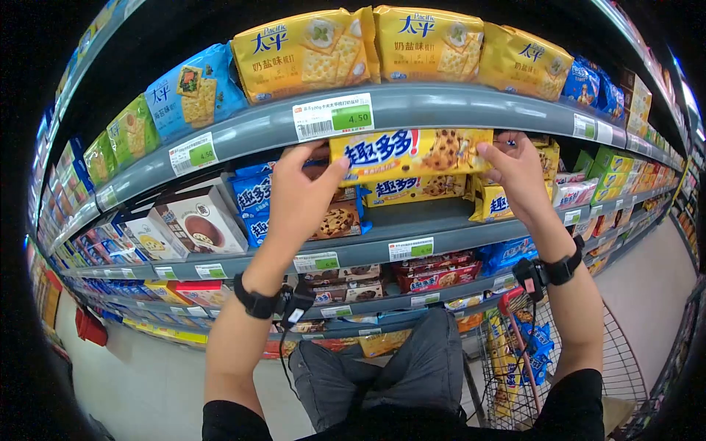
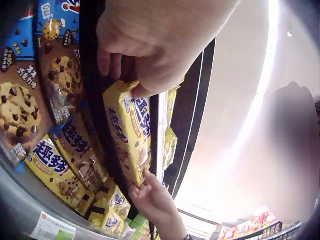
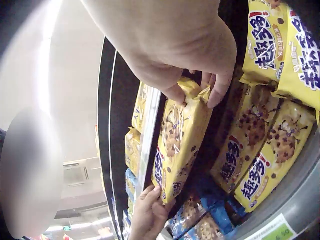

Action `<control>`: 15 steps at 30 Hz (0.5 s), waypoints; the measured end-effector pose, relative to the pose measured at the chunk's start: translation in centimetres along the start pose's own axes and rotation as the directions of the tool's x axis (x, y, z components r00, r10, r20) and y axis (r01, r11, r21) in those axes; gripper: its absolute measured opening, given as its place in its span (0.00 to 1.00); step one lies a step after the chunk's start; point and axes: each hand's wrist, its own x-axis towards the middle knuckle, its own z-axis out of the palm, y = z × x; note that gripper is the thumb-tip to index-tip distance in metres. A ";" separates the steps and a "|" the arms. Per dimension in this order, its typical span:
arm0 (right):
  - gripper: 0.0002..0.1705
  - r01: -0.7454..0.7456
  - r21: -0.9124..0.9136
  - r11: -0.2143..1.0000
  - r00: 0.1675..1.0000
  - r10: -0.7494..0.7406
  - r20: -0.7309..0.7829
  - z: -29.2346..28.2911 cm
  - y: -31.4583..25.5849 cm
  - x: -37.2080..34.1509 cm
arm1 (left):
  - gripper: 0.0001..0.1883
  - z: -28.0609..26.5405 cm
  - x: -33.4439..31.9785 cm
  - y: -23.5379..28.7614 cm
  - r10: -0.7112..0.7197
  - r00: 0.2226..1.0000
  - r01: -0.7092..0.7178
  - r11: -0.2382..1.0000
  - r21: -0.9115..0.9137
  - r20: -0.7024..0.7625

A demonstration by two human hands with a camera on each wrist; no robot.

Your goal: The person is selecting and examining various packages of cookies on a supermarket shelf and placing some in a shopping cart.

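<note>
Between both hands a yellow packet of chocolate chip cookies is held level in front of the shelf, just under the price rail. My left hand pinches its left end, and my right hand pinches the right end. In the left wrist view the left thumb and fingers grip the crimped end of the cookie packet. The right wrist view shows the right hand over the other end of the packet. More yellow cookie packets lie on the shelf behind.
Above, a shelf edge carries yellow cracker bags close over the hands. Blue and brown cookie packs and boxes stand at left. A wire shopping cart with several packets is by the right leg.
</note>
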 end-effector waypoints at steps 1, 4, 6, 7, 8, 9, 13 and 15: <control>0.18 -0.007 -0.123 0.992 0.998 -0.001 -0.065 0.1 0.2 0.9 | 0.16 0.1 0.9 0.5 -0.056 0.997 0.051 0.992 0.118 0.045; 0.17 0.087 -0.134 0.987 0.996 -0.085 0.024 0.2 0.9 2.9 | 0.16 0.9 2.7 -0.1 -0.113 0.993 0.099 0.962 0.256 0.043; 0.15 0.201 -0.097 0.975 0.980 -0.201 0.015 0.1 2.7 4.5 | 0.15 1.2 3.6 -1.6 0.024 0.997 -0.051 0.919 0.391 0.074; 0.15 0.289 -0.149 0.946 0.957 -0.287 0.029 0.1 3.1 5.3 | 0.16 1.0 4.4 -2.0 0.122 0.973 -0.212 0.811 0.545 0.196; 0.16 0.373 -0.199 0.906 0.927 -0.371 0.048 -0.1 3.3 6.0 | 0.16 1.1 5.0 -2.4 0.124 0.973 -0.213 0.811 0.545 0.197; 0.16 0.373 -0.199 0.906 0.927 -0.371 0.046 -0.3 3.6 6.6 | 0.18 1.2 5.5 -2.8 0.106 0.967 -0.229 0.766 0.600 0.233; 0.18 0.499 -0.526 0.689 0.833 -0.548 0.072 -0.7 4.0 7.8 | 0.22 2.4 7.2 -3.2 0.088 0.963 -0.247 0.666 0.704 0.254; 0.18 0.516 -0.604 0.607 0.806 -0.584 0.101 -1.0 4.8 8.8 | 0.22 2.9 7.6 -3.6 0.110 0.966 -0.250 0.642 0.725 0.235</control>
